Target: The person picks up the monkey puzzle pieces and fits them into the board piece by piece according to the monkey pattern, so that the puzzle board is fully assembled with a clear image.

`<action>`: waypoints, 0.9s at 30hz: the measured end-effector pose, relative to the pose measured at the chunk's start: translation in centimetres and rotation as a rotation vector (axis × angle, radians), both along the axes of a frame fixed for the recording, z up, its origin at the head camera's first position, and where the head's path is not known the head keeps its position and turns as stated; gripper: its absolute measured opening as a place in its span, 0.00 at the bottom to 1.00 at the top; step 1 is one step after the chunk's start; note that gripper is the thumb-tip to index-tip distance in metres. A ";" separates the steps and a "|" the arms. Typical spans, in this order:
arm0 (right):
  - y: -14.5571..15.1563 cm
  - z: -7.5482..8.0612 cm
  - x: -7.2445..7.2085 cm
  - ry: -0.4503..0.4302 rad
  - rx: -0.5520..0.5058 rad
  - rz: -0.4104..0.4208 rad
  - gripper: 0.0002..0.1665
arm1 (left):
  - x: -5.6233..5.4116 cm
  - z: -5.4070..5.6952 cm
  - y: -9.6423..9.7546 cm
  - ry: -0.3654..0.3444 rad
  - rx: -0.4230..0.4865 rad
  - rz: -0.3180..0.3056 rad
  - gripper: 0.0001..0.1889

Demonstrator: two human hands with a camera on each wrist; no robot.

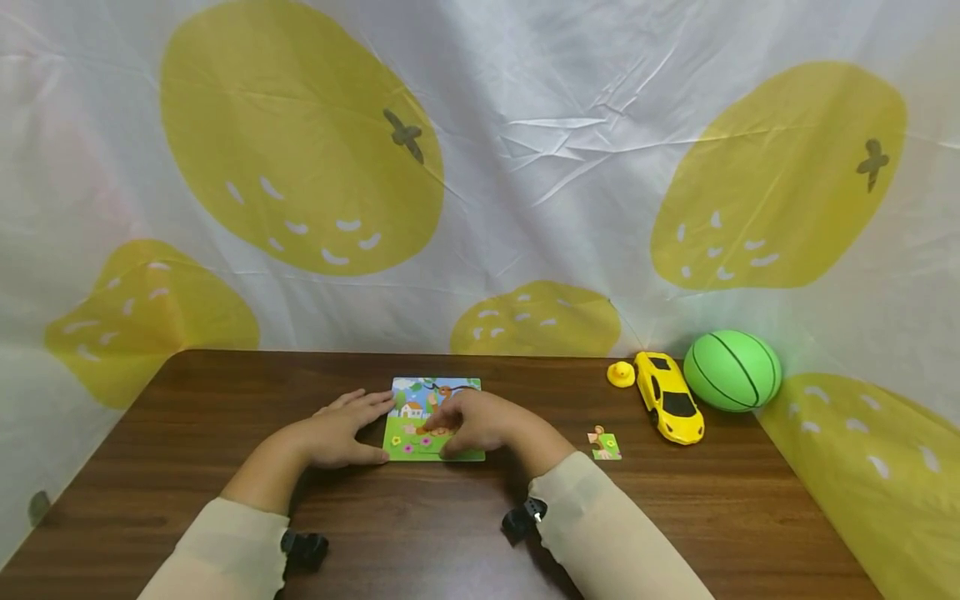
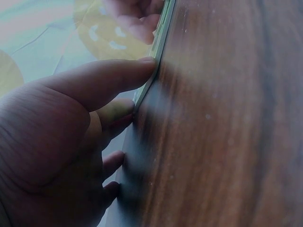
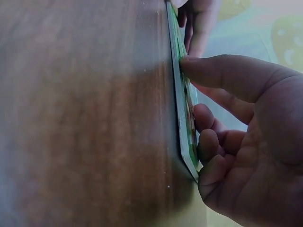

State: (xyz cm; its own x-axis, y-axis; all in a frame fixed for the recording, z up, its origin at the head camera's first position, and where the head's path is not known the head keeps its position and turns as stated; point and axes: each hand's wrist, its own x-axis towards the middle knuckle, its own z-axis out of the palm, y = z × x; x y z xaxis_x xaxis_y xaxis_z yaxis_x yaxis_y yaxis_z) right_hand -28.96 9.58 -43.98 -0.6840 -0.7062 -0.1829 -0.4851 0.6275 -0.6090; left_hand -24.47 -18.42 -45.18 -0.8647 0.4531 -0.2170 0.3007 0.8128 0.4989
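Note:
A jigsaw puzzle board (image 1: 408, 396) with a house, grass and flowers lies flat on the wooden table. My left hand (image 1: 337, 433) is at its left side, fingers fairly straight, with the thumb touching the near left corner; the left wrist view shows thumb and forefinger against the board's edge. Over the board's right half is my right hand (image 1: 480, 421), its thumb and bent fingertips touching the picture. In the right wrist view, the other fingers (image 3: 208, 144) curl against the board's face. Whether a piece is between them is hidden. A loose puzzle piece (image 1: 604, 443) lies right of the board.
At the back right are a yellow rubber duck (image 1: 621, 374), a yellow toy car (image 1: 670, 398) and a green ball (image 1: 732, 371). A white curtain (image 1: 525, 208) with yellow fruit prints hangs behind the brown table (image 1: 420, 533).

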 end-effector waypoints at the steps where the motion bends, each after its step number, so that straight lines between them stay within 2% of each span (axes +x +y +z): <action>1: -0.1 0.1 0.0 -0.011 0.002 -0.008 0.25 | 0.0 0.0 0.0 -0.001 0.001 0.000 0.48; 7: -0.3 0.4 -0.2 -0.057 0.019 -0.050 0.24 | 0.1 0.1 0.0 0.000 0.003 -0.002 0.48; 13: -0.3 0.7 -0.1 -0.142 0.000 -0.078 0.22 | 0.2 0.0 0.1 0.005 0.011 -0.007 0.49; 27: -0.1 1.0 -0.2 -0.147 0.002 -0.060 0.18 | 0.1 0.0 0.1 0.008 0.010 -0.005 0.49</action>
State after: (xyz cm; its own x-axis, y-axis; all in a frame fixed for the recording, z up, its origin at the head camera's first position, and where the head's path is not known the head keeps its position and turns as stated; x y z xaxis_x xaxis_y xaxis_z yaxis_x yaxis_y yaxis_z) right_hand -29.14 9.46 -42.99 -0.6907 -0.6645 -0.2852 -0.3528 0.6539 -0.6693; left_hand -24.38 -18.34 -45.16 -0.8639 0.4596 -0.2060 0.3087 0.8064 0.5044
